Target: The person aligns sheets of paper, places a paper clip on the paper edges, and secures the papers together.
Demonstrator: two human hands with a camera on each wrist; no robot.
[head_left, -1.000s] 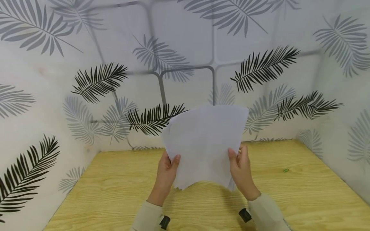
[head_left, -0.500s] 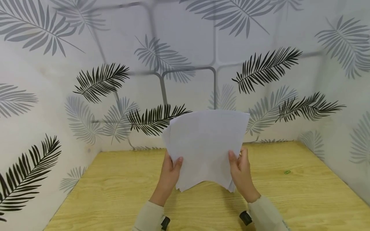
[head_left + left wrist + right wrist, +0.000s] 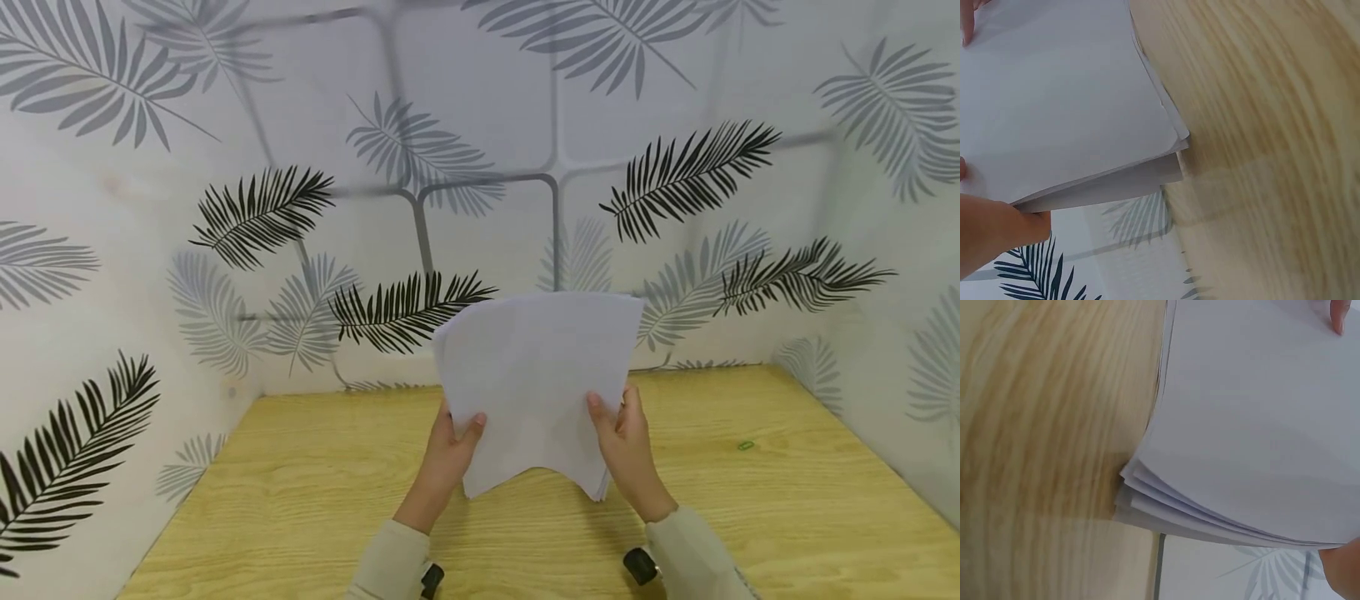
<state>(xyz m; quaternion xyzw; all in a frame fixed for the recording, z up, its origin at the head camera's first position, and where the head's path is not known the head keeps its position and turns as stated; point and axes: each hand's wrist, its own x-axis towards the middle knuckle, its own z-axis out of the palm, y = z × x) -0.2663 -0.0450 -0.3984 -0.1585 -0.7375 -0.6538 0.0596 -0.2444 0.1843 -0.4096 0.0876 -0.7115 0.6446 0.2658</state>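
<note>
Several white sheets of paper (image 3: 536, 392) are held up as a loose stack, bowed so that the lower edge arches in the middle. My left hand (image 3: 450, 450) grips the stack's left side, thumb in front and fingers behind. On the right side my right hand (image 3: 628, 442) grips it the same way. In the left wrist view the lower corner of the paper (image 3: 1072, 106) shows sheets slightly apart. The right wrist view has the paper (image 3: 1254, 425) with its layered edges fanned at the corner.
A small green paper clip (image 3: 746, 446) lies on the wooden table (image 3: 300, 483) to the right. Behind the table stands a pale wall covering (image 3: 480, 100) with a leaf pattern. Black wrist cameras (image 3: 640, 566) sit by the sleeves.
The stack has come down slightly, and its left edge is more even, with fewer sheets sticking out. My left hand has moved a little to the right, nearer the right hand.
</note>
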